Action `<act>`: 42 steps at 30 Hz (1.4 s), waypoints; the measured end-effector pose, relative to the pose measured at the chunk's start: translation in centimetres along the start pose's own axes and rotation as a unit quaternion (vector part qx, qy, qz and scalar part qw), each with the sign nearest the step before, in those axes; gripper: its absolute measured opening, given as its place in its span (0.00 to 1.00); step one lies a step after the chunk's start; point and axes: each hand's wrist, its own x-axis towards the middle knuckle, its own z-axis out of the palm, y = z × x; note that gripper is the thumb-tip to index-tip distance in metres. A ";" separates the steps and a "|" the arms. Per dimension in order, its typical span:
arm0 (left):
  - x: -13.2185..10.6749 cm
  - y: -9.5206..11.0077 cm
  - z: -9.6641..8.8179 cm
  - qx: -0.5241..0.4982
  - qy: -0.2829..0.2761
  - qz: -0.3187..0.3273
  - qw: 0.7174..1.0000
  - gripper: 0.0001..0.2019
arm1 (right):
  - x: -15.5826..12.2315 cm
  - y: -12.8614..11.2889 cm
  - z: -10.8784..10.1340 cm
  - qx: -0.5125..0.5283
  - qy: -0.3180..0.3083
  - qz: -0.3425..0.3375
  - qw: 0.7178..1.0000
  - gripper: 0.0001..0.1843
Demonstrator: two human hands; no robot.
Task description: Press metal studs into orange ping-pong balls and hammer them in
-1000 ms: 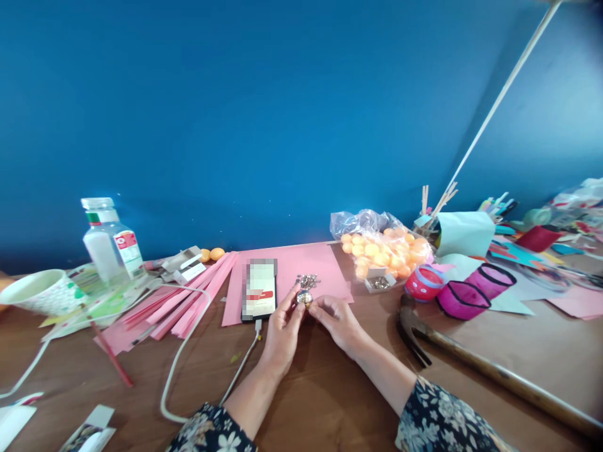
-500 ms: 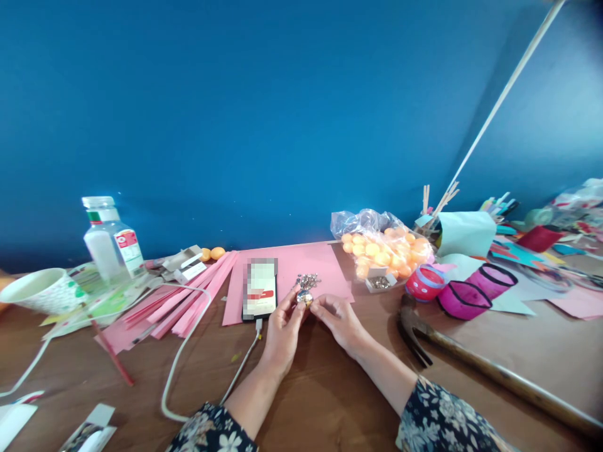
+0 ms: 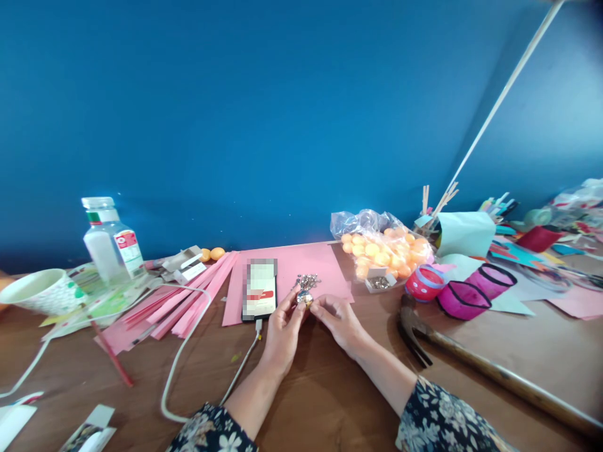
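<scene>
My left hand (image 3: 282,329) and my right hand (image 3: 336,320) meet over the near edge of a pink paper sheet (image 3: 306,260). Together they pinch a small shiny silver ball (image 3: 304,297) studded with metal bits, fingers closed around it. Just beyond the ball lies a little heap of silver pins (image 3: 308,280) on the pink sheet. A phone (image 3: 259,289) with a lit screen lies to the left of my hands, its white cable (image 3: 179,351) trailing toward me.
A bag of orange balls (image 3: 384,248) and a small box of pins (image 3: 379,282) sit to the right, then pink paper cups (image 3: 464,298), a hammer (image 3: 471,361) and craft clutter. Left: pink strips (image 3: 183,301), a bottle (image 3: 110,242), a paper cup (image 3: 42,290).
</scene>
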 end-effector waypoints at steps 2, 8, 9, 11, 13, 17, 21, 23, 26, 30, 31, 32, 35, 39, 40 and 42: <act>0.0 0.0 0.0 0.003 0.002 0.000 1.000 0.23 | 0.0 -0.1 0.0 0.001 0.002 0.000 1.000 0.15; 0.0 0.1 0.1 -0.004 0.003 0.000 1.000 0.23 | 0.0 -0.2 0.0 0.001 0.004 0.007 1.000 0.14; 0.0 0.1 0.1 -0.006 0.001 0.000 1.000 0.23 | 0.0 -0.2 0.0 0.002 0.002 0.006 1.000 0.14; 0.0 0.1 0.0 -0.008 -0.004 0.000 1.000 0.23 | 0.0 0.0 0.0 0.003 -0.001 0.003 1.000 0.14; 0.0 0.1 0.0 -0.005 -0.007 0.002 1.000 0.23 | 0.0 0.1 0.0 0.000 -0.001 0.000 1.000 0.14; 0.0 0.1 0.0 0.007 0.000 0.006 1.000 0.23 | 0.0 0.1 -0.1 -0.001 0.000 -0.001 1.000 0.15; 0.0 0.1 0.0 -0.022 -0.005 -0.014 1.000 0.23 | 0.0 0.1 0.0 0.002 -0.004 -0.004 1.000 0.15; 0.0 0.1 0.1 -0.032 -0.007 -0.020 0.999 0.23 | 0.0 0.1 0.0 0.002 -0.004 -0.004 1.000 0.15; 0.0 0.1 0.0 -0.033 -0.006 -0.018 0.999 0.23 | 0.1 0.2 0.0 0.007 -0.003 -0.007 1.000 0.14; 0.0 0.0 -0.1 -0.020 -0.006 -0.014 1.000 0.22 | 0.1 0.4 0.0 0.008 -0.004 -0.003 1.000 0.13; 0.0 0.0 -0.1 -0.016 -0.005 -0.011 1.000 0.22 | 0.1 0.3 0.0 0.007 -0.005 -0.002 1.000 0.13; 0.0 0.0 -0.1 -0.013 -0.005 -0.009 1.000 0.23 | 0.1 0.3 0.0 0.006 -0.005 -0.001 1.000 0.13; 0.0 0.0 -0.1 -0.007 -0.005 -0.004 1.000 0.23 | 0.0 0.2 -0.1 0.006 -0.005 0.002 1.000 0.14; 0.1 0.0 -0.1 0.006 -0.007 -0.001 1.000 0.23 | -0.1 0.1 -0.1 0.005 -0.006 0.001 1.000 0.14; 0.1 0.0 -0.1 0.010 -0.008 0.001 1.000 0.23 | -0.1 0.1 -0.1 0.004 -0.005 0.001 1.000 0.13; 0.1 -0.1 -0.2 0.019 -0.008 0.006 1.000 0.23 | -0.1 0.0 0.0 0.004 -0.004 0.003 1.000 0.13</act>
